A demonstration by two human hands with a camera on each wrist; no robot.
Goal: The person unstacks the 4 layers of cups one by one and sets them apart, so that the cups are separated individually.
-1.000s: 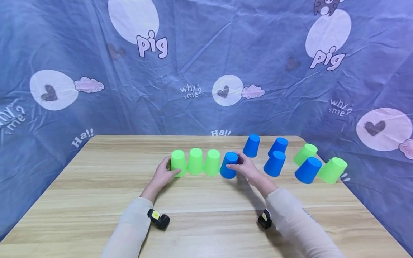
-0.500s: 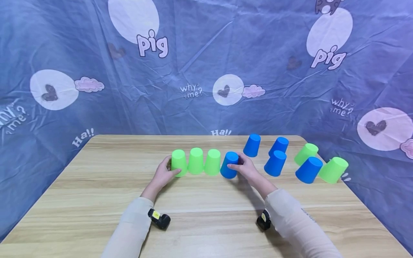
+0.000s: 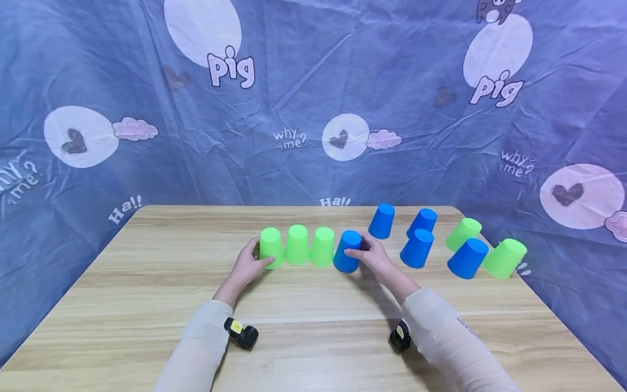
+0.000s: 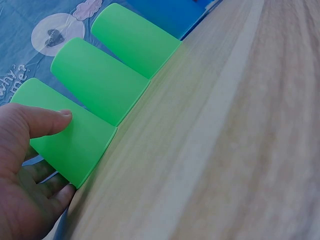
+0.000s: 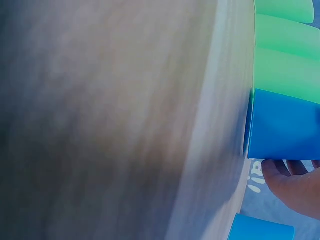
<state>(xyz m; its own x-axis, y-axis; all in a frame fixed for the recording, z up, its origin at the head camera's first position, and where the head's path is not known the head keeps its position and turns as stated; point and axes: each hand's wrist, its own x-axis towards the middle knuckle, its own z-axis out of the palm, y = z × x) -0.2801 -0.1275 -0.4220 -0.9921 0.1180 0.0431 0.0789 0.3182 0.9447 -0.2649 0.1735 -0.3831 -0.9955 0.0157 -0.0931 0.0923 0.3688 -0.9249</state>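
Note:
Three green cups stand upside down side by side in a row on the wooden table, with a blue cup [image 3: 346,261] at the row's right end. My left hand [image 3: 246,268] grips the leftmost green cup [image 3: 271,243], thumb across its front and the other fingers around its far side. In the left wrist view that thumb [image 4: 50,121] lies flat on the green wall. The middle green cup [image 3: 296,245] and the right green cup [image 3: 321,247] stand untouched by fingers. My right hand [image 3: 376,258] holds the blue cup from its right side, thumb in front, fingers partly hidden behind.
Right of the row stand more upturned cups: several blue ones, such as the back blue cup [image 3: 382,221] and near blue cup [image 3: 417,249], and two green ones near the table's right edge, including the outer green cup [image 3: 505,259]. A patterned blue cloth [image 3: 274,174] hangs behind the table [image 3: 313,337].

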